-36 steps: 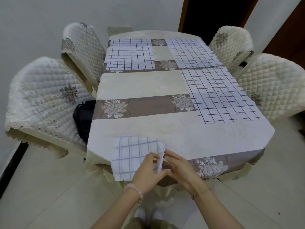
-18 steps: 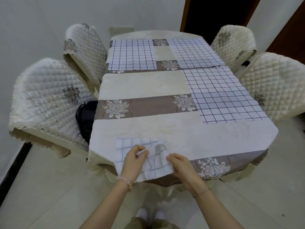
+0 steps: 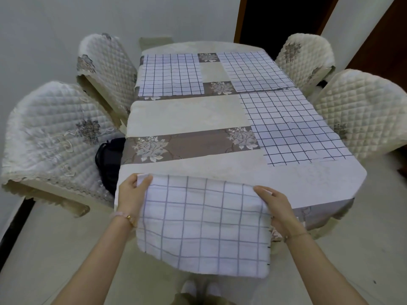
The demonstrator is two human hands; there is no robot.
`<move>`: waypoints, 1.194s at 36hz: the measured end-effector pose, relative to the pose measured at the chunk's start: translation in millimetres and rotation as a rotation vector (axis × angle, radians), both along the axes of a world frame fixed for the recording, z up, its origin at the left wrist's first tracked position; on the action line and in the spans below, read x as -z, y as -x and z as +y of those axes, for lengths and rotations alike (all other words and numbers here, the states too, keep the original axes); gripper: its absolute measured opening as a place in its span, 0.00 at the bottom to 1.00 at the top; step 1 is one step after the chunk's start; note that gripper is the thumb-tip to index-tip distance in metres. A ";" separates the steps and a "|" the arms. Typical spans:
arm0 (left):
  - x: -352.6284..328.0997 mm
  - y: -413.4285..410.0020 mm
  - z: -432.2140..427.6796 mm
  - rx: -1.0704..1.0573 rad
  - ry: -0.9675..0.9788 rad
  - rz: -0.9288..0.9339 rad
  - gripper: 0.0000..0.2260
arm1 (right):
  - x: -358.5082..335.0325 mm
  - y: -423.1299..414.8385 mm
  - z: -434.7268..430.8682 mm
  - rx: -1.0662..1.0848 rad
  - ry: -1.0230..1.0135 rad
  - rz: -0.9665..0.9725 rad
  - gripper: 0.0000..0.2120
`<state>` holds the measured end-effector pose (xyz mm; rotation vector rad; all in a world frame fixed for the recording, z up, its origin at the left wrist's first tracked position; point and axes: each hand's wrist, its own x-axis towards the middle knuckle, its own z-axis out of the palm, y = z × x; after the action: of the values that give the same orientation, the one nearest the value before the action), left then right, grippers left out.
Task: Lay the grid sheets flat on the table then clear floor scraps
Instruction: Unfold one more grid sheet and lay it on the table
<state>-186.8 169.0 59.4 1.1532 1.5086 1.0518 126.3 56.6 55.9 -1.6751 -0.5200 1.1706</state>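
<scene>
A white grid sheet hangs spread out at the near edge of the table, its back side toward me. My left hand grips its top left corner and my right hand grips its right edge. The sheet's lower part droops below the table edge. Three more grid sheets lie flat on the tablecloth: one at the far left, one at the far right, and a larger one on the right side.
Quilted cream chairs stand on both sides: two at the left and two at the right. A dark bag sits on the near left chair's seat. Pale tiled floor surrounds the table; a dark doorway is behind.
The folded sheet has been opened out wide. My hands moved apart to its two sides, and the sheet now spans the table's near edge.
</scene>
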 end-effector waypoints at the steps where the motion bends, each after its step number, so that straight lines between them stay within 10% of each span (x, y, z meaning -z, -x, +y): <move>1: 2.9 0.5 0.8 0.002 0.024 -0.001 0.12 | 1.0 -1.7 1.1 0.027 0.003 0.027 0.04; 4: 12.6 -0.6 5.3 -0.062 0.101 -0.008 0.26 | 3.4 -3.1 1.4 0.069 0.035 0.149 0.08; 9: 24.0 -2.6 14.5 -0.202 0.197 -0.048 0.10 | 19.6 6.2 -11.3 -0.028 0.159 0.273 0.09; 13: 40.3 8.8 23.7 -0.324 0.259 -0.101 0.28 | 30.1 18.7 -29.6 -0.165 0.207 0.233 0.13; 18: 46.3 22.2 26.1 -0.392 0.315 -0.062 0.18 | 26.3 26.6 -35.4 -0.262 0.206 0.082 0.10; 24: 48.4 27.4 26.7 -0.362 0.322 -0.043 0.26 | 25.2 34.9 -33.5 -0.343 0.250 -0.015 0.04; 33: 55.0 29.1 29.5 -0.220 0.314 0.032 0.28 | 16.9 17.9 -29.6 0.008 0.036 0.338 0.16; 38: 54.6 24.5 26.6 -0.187 0.317 0.050 0.09 | 13.6 5.0 -37.4 -0.091 0.153 0.256 0.11; 43: 53.5 26.1 26.9 -0.107 0.303 0.141 0.13 | 24.7 -0.2 -45.0 -0.038 0.222 0.200 0.12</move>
<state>-212.9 195.9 5.9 0.9578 1.7877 0.7890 126.5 11.6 31.2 -1.7150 -0.3063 1.4494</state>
